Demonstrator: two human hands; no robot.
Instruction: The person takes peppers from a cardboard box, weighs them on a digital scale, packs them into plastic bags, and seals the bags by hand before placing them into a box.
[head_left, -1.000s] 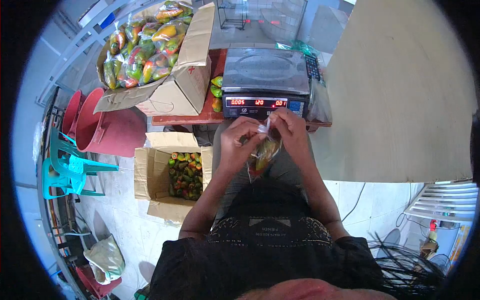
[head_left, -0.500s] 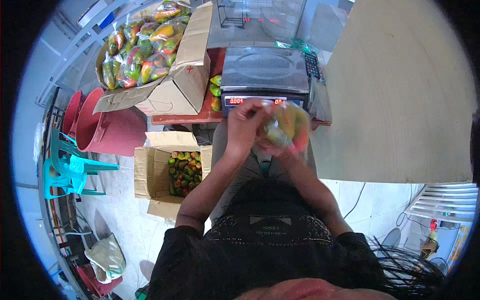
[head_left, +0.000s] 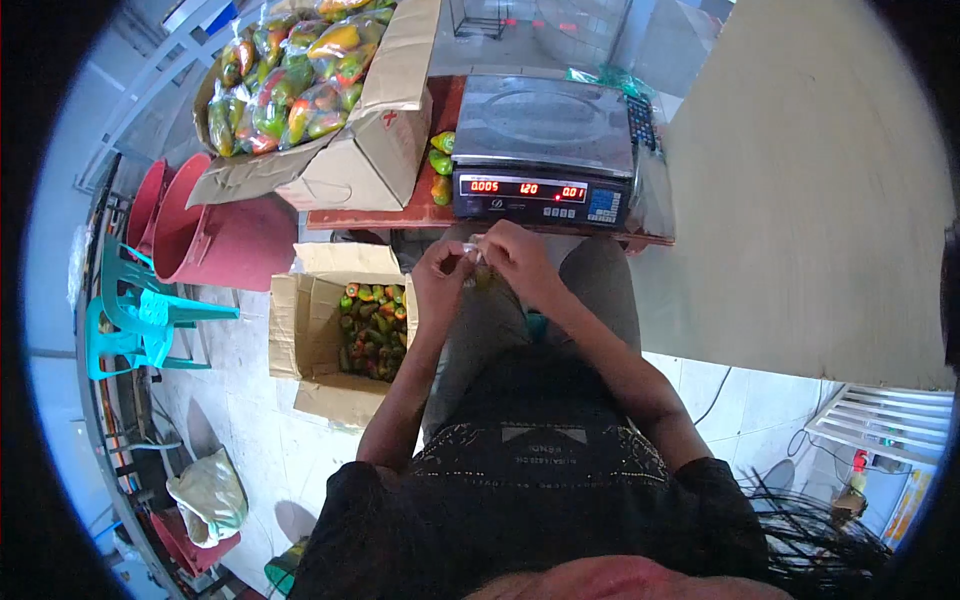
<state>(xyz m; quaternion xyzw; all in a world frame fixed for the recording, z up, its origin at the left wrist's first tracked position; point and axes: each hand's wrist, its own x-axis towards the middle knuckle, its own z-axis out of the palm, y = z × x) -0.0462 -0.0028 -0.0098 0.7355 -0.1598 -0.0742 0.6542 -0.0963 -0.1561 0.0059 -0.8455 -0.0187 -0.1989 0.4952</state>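
Left hand (head_left: 438,272) and right hand (head_left: 515,258) have drawn across toward the person's left since half a second ago, and the plastic bag (head_left: 484,277), then lifted and blurred beside the right hand, now hangs below both, over the legs (head_left: 475,335). It is just short of the front edge of the red table (head_left: 375,218), mostly hidden, a little yellow showing through. I judge it light, soft and slippery in its thin film, its contents firm but easily bruised; the gathered neck looks the surest place to take hold. Left thumb and fingertips pinch that neck, and the right fingers curl closed on it from the other side, their tips partly hidden. Both forearms reach forward, the right slanting inward more than the left. Beyond the left forearm, an open floor carton (head_left: 285,325) holds small peppers (head_left: 375,335). Farther off, the scale (head_left: 540,125) sits at the table's front edge, loose peppers (head_left: 441,162) just left of it, and toward the table's left end an upper carton (head_left: 395,155) brims with bagged peppers (head_left: 290,90)
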